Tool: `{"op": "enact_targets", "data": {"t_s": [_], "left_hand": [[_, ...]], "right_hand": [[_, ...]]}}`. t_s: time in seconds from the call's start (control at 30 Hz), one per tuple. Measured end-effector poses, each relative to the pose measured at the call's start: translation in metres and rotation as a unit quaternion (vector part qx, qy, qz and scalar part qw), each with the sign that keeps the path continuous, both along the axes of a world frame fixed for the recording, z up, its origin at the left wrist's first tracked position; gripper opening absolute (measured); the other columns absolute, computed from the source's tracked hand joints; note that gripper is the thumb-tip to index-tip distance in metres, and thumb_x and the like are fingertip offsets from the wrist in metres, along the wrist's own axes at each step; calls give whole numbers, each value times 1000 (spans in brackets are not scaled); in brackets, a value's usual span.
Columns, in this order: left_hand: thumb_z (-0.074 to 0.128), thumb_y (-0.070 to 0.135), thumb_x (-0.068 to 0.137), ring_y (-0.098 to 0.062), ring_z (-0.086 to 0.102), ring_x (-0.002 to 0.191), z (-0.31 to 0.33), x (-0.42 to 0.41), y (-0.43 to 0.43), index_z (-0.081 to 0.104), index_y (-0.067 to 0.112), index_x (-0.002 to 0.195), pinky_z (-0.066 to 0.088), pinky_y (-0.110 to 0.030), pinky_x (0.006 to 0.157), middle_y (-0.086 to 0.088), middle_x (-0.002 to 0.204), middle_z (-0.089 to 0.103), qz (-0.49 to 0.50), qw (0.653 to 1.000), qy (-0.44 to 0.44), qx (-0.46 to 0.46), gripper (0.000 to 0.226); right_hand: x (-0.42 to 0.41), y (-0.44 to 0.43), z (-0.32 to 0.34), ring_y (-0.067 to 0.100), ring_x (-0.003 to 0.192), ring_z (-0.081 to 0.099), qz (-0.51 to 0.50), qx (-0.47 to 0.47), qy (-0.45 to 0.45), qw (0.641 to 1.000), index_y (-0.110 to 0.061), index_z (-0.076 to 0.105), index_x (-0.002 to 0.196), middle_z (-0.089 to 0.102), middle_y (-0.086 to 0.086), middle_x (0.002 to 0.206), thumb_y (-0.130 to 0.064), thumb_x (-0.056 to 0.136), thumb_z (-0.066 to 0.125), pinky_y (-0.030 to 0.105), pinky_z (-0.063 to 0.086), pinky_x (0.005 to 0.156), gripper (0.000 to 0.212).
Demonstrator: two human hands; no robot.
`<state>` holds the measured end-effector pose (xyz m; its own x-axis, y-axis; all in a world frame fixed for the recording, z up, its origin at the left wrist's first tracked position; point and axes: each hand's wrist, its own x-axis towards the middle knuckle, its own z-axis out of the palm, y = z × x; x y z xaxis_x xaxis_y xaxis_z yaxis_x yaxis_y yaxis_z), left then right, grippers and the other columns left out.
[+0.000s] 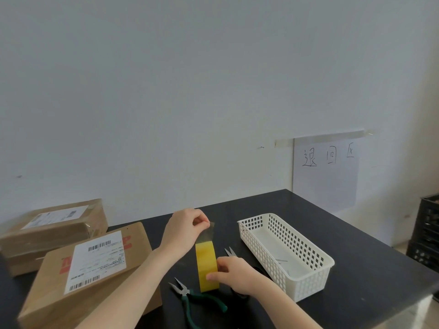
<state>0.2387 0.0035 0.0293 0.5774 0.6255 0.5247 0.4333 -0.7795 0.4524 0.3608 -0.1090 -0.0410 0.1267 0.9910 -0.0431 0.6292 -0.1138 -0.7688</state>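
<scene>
green-handled pliers (190,298) lie on the black table (356,293) just beside an upright yellow tape roll (206,262), right hand (234,273) gripping the roll, left hand (185,230) pinching its pulled-out strip (206,232).

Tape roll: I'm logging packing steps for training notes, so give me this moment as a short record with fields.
tape roll: yellow, upright on edge
right hand: grips the roll's side
left hand: pinches the tape end, drawn up off the roll
scissors: on the table behind the roll, handles partly hidden
pliers: green-handled, in front of the roll
basket: white, perforated, right of the roll
near parcel: cardboard, labelled, at left
far parcel: cardboard, labelled, by the wall
</scene>
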Motion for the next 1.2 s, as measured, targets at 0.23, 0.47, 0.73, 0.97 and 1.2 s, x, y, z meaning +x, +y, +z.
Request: {"op": "enact_targets", "data": {"t_s": [0.23, 0.47, 0.73, 0.97, 1.2], "left_hand": [[68, 24, 85, -3, 59, 74, 17, -6, -2, 72, 23, 83, 48, -16, 68, 14, 79, 63, -2, 999, -25, 34, 4], [69, 23, 85, -1, 58, 74, 34, -5, -3, 72, 21, 82, 40, -8, 65, 15, 80, 63, -8, 997, -57, 46, 4], [69, 26, 84, -2, 59, 76, 43, -13, 0, 66, 31, 77, 43, -12, 66, 18, 78, 64, -24, 999, -25, -4, 10], [69, 27, 85, 0, 58, 76, 42, -11, -6, 65, 32, 80, 42, -9, 66, 22, 78, 60, -30, 999, -16, -5, 7], [69, 27, 85, -1, 59, 77, 41, -13, -7, 68, 29, 81, 43, -13, 66, 19, 79, 64, -31, 999, -22, -13, 4]], "right_hand": [[2, 8, 8, 1, 66, 46, -21, 8, -23, 999, -32, 47, 70, 50, -11, 70, -44, 94, 57, 18, 36, 61, 29], [1, 19, 8, 3, 62, 50, -80, 21, 0, 997, -17, 57, 85, 54, -9, 71, -48, 93, 55, 19, 38, 57, 32], [-1, 16, 9, 3, 68, 55, -93, 6, 9, 996, -21, 63, 88, 62, -7, 82, -53, 90, 58, 19, 42, 64, 33], [13, 4, 16, 13, 90, 70, -95, -10, 37, 995, -13, 68, 109, 74, -1, 98, -52, 93, 53, 28, 52, 81, 44], [30, -2, 17, 18, 92, 63, -144, -11, -112, 983, -13, 68, 107, 70, 1, 99, -34, 97, 49, 31, 50, 82, 30]]}}
